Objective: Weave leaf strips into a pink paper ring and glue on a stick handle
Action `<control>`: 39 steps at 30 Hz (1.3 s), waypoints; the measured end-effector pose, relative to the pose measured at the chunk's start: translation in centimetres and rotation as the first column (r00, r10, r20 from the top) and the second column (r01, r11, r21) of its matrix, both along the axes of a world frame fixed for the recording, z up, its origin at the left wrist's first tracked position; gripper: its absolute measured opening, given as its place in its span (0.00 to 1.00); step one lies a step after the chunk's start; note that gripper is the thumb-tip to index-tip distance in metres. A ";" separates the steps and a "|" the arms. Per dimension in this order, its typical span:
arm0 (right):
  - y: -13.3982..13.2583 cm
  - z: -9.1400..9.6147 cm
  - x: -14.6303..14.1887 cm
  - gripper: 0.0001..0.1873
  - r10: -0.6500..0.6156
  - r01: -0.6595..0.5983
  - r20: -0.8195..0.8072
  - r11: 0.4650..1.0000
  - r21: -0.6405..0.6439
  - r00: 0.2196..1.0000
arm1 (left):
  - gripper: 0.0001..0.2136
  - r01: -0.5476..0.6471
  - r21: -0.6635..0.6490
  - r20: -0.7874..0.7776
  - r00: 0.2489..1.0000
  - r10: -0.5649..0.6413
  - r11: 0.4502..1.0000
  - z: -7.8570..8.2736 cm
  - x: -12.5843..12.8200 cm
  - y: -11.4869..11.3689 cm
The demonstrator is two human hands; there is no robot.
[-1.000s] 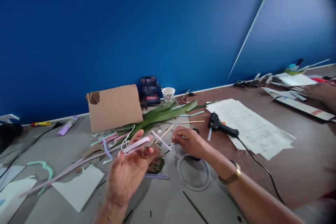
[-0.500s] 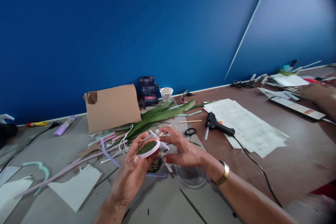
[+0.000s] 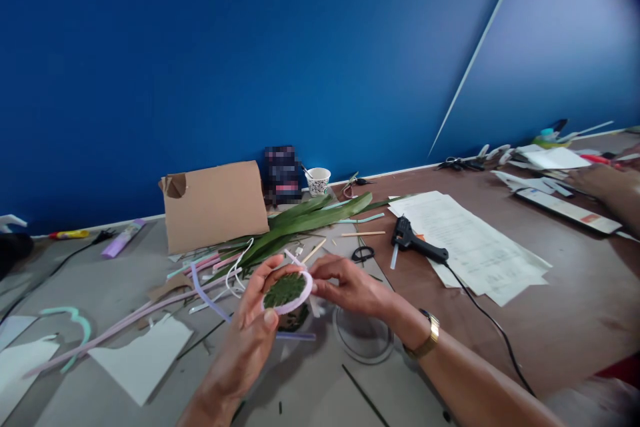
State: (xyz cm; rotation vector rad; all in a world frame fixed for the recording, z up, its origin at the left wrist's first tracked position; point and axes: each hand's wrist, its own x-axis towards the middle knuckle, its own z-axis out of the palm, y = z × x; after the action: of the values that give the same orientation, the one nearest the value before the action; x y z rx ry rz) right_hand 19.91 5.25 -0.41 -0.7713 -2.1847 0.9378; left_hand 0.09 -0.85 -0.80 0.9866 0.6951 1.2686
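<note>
Lying on the tabletop (image 3: 310, 390), a mint-green strip (image 3: 86, 327) curls to the near left of the cardboard panel (image 3: 217, 213), with a purple tube (image 3: 123, 240) farther back, left of the panel. White cut paper (image 3: 143, 363) rests nearer the wearer than the panel, slightly to its left. The hands are raised to the near right of the panel: the left hand (image 3: 253, 323) grasps a lilac-rimmed disc (image 3: 286, 289) with a green face, thumb on the near edge and fingers behind; the disc is tilted, its face toward the wearer. Long green leaves (image 3: 320, 215) extend rightward from the panel, and a patterned cup (image 3: 319, 183) stands behind them. The right hand (image 3: 347, 287) brings bent fingers to the disc's right edge; whether they grip cannot be told. Farther right of the panel lie a black glue gun (image 3: 417, 240) and printed sheets (image 3: 480, 243); at the far right, a co-worker's hand (image 3: 597, 180) is partly visible.
</note>
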 end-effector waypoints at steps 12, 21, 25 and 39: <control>-0.2 0.4 -0.7 0.14 -0.091 0.067 -0.173 0.988 -0.141 0.981 | 0.28 0.109 -0.081 0.338 0.938 -0.076 0.991 0.7 0.1 0.5; -1.1 -2.1 -3.0 0.32 -0.127 0.105 -0.234 0.989 -0.104 0.964 | 0.23 0.078 -0.139 0.450 0.893 -0.007 0.987 0.9 -0.1 0.9; -1.6 -2.0 -3.6 0.29 -0.260 0.214 -0.221 0.954 -0.212 0.940 | 0.23 0.090 -0.165 0.467 0.884 -0.002 0.982 0.7 0.2 1.0; -1.1 -1.0 -2.0 0.13 -0.421 0.407 -0.083 0.780 0.475 0.903 | 0.18 0.122 -0.251 0.490 0.872 0.018 0.960 -0.5 -0.2 1.7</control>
State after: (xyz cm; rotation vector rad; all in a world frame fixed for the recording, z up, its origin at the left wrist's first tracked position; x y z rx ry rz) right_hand 17.91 4.15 -1.43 -0.9566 -2.0172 0.1407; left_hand -0.15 0.80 -1.29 0.4209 0.4251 1.2646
